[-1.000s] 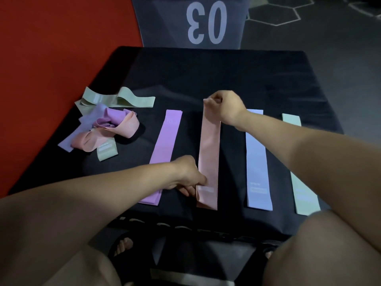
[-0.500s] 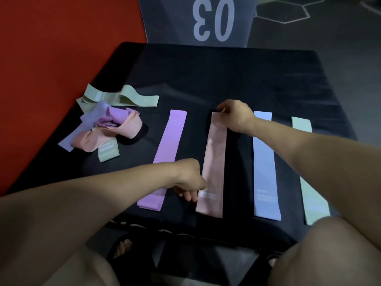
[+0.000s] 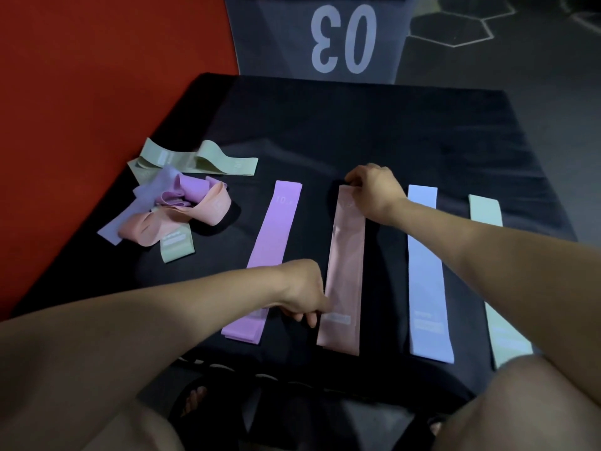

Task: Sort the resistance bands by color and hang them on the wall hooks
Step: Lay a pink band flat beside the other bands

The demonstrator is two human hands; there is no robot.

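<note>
Several bands lie flat side by side on a black mat (image 3: pixel 374 131): a purple band (image 3: pixel 271 252), a pink band (image 3: pixel 344 271), a light blue band (image 3: pixel 426 271) and a pale green band (image 3: pixel 494 281), partly hidden by my right forearm. My right hand (image 3: pixel 374 190) pinches the pink band's far end. My left hand (image 3: pixel 304 292) grips its left edge near the near end. A tangled pile (image 3: pixel 175 203) of green, blue, purple and pink bands sits at the left. No wall hooks are in view.
Red flooring (image 3: pixel 97 76) borders the mat on the left. A grey floor panel marked 03 (image 3: pixel 341 37) lies beyond the far edge. My knees and a sandalled foot (image 3: pixel 195 398) are below the mat's near edge.
The pink band's far end has come down flat onto the mat, with both hands still on it. The camera view has shifted slightly.
</note>
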